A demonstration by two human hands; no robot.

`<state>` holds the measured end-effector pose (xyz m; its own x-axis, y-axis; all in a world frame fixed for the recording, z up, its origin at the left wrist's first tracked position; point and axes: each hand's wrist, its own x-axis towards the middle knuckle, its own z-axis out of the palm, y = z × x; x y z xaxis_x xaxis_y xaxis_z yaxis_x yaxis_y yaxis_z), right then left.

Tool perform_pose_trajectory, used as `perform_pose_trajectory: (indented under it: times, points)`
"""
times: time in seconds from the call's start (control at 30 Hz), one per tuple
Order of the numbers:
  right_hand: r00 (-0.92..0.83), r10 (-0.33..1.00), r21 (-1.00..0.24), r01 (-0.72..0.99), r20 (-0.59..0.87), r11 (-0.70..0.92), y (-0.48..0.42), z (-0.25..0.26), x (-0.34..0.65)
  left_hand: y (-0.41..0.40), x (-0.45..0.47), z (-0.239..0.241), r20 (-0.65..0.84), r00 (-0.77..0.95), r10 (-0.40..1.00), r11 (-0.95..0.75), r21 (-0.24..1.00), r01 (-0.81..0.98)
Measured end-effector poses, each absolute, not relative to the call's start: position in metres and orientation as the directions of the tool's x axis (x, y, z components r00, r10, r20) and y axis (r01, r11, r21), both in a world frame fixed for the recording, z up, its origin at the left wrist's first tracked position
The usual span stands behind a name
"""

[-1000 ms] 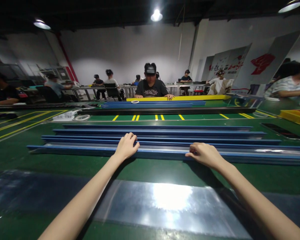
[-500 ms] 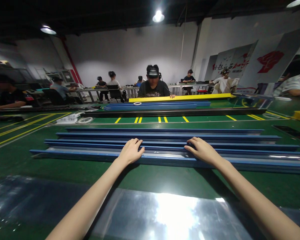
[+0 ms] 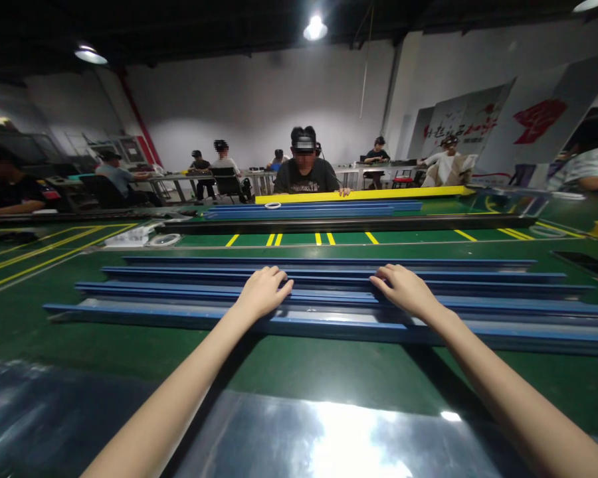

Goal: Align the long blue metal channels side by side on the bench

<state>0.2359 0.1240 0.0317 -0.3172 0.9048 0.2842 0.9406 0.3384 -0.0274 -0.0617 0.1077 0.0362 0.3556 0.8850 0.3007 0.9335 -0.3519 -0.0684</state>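
Green tabletop (image 3: 303, 366) bore blue rails (image 3: 333, 298) at twelve o'clock; over them, left hand (image 3: 264, 291) at eleven and right hand (image 3: 403, 289) at one curved their fingers, grip indiscernible.

I see long blue channels (image 3: 331, 298) lying roughly parallel from nine to three o'clock, the nearest, glossy and pale inside, reaching farthest toward three.

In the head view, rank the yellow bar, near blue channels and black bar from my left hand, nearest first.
1. Near blue channels: at the left hand.
2. Black bar: beyond them.
3. Yellow bar: farthest, before the person opposite.
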Motion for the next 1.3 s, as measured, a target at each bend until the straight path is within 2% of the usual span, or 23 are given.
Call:
perform_pose_trajectory:
  times: [0.1,0.2,0.3,0.4,0.57,0.67,0.77,1.03,1.3]
  points:
    - [-0.316,0.895,-0.039,0.938,0.316,0.345,0.143,0.027,0.235,0.131,-0.054,0.036,0.326,0.361,0.874,-0.366,-0.047,0.929]
    - [-0.309,0.905,-0.070,0.937,0.292,0.343,0.161,0.022,0.235,0.154,-0.049,0.030,0.278,0.350,0.895,-0.357,-0.028,0.934]
    - [-0.301,0.928,-0.114,0.937,0.221,0.331,0.179,0.021,0.237,0.174,-0.049,0.024,0.216,0.371,0.903,-0.384,0.022,0.923]
    - [-0.307,0.945,-0.146,0.935,0.116,0.322,0.194,0.022,0.238,0.190,-0.054,0.022,0.148,0.392,0.908,-0.411,0.126,0.903]
    - [-0.322,0.946,-0.111,0.939,0.035,0.324,0.198,0.024,0.234,0.206,-0.056,0.026,0.017,0.422,0.907,-0.416,0.209,0.885]
    - [-0.325,0.943,-0.034,0.944,0.069,0.327,0.192,0.025,0.231,0.204,-0.053,0.030,-0.019,0.411,0.911,-0.403,0.160,0.901]
    - [-0.320,0.940,0.023,0.947,0.118,0.319,0.187,0.025,0.230,0.196,-0.050,0.031,0.076,0.416,0.906,-0.421,0.072,0.904]
    - [-0.332,0.905,0.071,0.943,0.264,0.325,0.175,0.030,0.228,0.185,-0.050,0.035,0.243,0.431,0.869,-0.425,-0.081,0.902]
    - [-0.356,0.788,0.101,0.929,0.503,0.355,0.164,0.075,0.224,0.169,-0.055,0.071,0.374,0.431,0.821,-0.403,-0.155,0.902]
